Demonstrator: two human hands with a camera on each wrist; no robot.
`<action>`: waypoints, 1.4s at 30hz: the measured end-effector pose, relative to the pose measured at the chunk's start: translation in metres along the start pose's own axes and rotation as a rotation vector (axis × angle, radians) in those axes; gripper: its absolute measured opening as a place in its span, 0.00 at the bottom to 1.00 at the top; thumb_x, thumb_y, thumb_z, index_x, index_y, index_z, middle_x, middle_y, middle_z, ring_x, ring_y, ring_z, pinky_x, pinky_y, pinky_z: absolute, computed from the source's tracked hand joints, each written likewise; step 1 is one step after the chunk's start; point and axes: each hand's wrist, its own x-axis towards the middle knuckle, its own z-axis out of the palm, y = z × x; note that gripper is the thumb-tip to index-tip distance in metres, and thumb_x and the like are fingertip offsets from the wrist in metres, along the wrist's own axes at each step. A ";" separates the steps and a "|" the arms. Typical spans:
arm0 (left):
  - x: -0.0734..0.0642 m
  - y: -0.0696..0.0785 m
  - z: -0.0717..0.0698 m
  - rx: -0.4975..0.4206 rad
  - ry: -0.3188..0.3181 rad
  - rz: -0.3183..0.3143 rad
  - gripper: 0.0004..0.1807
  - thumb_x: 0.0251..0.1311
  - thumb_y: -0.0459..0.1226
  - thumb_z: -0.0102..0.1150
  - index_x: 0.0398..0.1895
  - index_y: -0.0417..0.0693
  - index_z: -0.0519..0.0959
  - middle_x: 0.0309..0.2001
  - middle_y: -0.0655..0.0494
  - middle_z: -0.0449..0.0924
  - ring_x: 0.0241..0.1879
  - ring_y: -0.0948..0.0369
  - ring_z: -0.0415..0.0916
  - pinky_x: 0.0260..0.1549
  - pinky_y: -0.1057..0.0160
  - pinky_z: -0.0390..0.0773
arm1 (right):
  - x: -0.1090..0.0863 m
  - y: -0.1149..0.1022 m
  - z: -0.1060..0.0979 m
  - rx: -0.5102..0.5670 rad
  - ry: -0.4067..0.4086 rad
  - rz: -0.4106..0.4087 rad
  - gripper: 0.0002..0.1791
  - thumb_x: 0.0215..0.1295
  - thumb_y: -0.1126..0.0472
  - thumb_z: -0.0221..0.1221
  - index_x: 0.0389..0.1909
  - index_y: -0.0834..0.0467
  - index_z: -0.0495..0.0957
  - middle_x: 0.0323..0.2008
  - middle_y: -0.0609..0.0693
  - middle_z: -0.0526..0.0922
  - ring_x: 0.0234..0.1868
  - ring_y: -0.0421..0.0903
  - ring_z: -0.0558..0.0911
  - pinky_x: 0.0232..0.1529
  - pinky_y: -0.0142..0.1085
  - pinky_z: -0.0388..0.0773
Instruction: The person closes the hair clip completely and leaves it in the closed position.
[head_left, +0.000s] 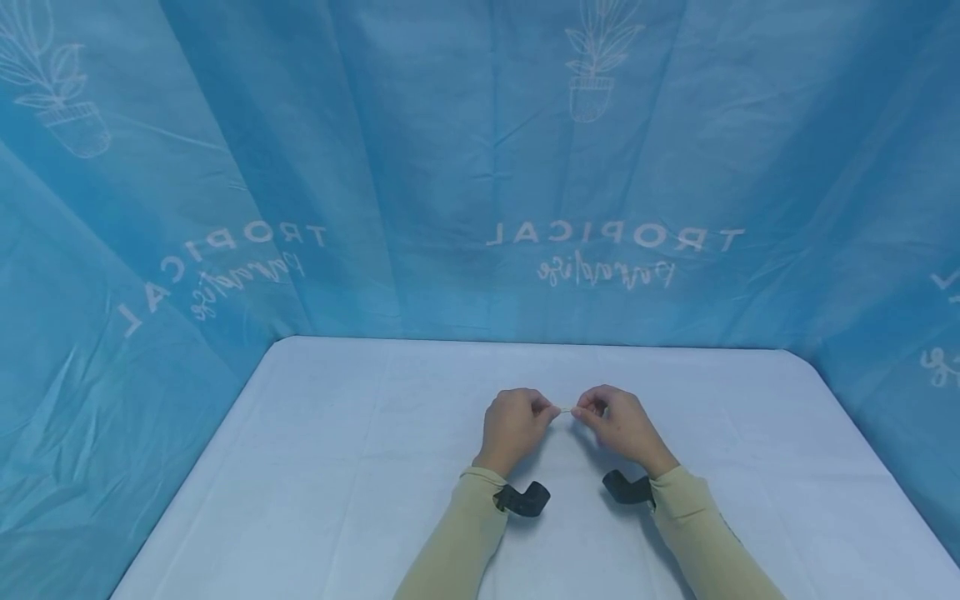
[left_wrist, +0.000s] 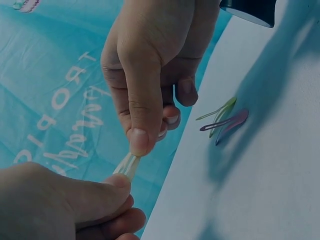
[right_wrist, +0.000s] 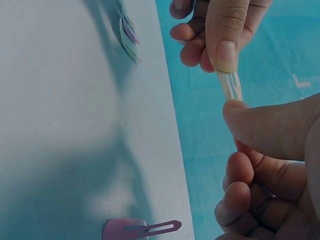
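Note:
A small cream snap hair clip [head_left: 566, 410] is stretched between the two hands, held above the white table. My left hand [head_left: 517, 423] pinches one end between thumb and fingers. At the other end, my right hand [head_left: 617, 423] pinches with its thumb and fingers. The left wrist view shows the slotted middle of the cream clip [left_wrist: 127, 165] between the two thumbs, and its ends are hidden under them. Below the hands, a green hair clip [left_wrist: 224, 112] and a purple hair clip [left_wrist: 235, 121] lie on the table, standing open.
The white table [head_left: 337, 467] fills the lower head view, with blue printed curtains [head_left: 450, 167] behind and at both sides. In the right wrist view, a pink hair clip [right_wrist: 125, 229] lies open near the table edge. Black wrist cameras [head_left: 528, 498] jut from both sleeves.

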 end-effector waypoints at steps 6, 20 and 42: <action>0.000 0.000 0.001 0.005 -0.002 -0.016 0.07 0.62 0.44 0.69 0.34 0.51 0.89 0.27 0.65 0.84 0.26 0.69 0.72 0.30 0.67 0.74 | 0.001 0.001 0.001 -0.020 0.003 -0.012 0.07 0.66 0.61 0.66 0.35 0.61 0.81 0.26 0.47 0.77 0.26 0.43 0.72 0.29 0.37 0.70; 0.000 0.001 0.003 0.032 0.009 -0.015 0.07 0.62 0.43 0.69 0.32 0.50 0.88 0.26 0.64 0.83 0.24 0.69 0.70 0.27 0.68 0.71 | 0.000 0.000 0.003 -0.024 0.003 -0.018 0.06 0.66 0.61 0.65 0.34 0.61 0.82 0.26 0.47 0.77 0.28 0.44 0.72 0.32 0.38 0.71; 0.001 -0.002 0.004 -0.010 -0.003 0.044 0.07 0.65 0.41 0.66 0.35 0.48 0.87 0.27 0.62 0.83 0.25 0.69 0.70 0.28 0.69 0.72 | 0.000 -0.001 0.001 -0.004 0.000 0.017 0.05 0.67 0.62 0.63 0.35 0.60 0.81 0.28 0.48 0.77 0.30 0.45 0.72 0.33 0.39 0.70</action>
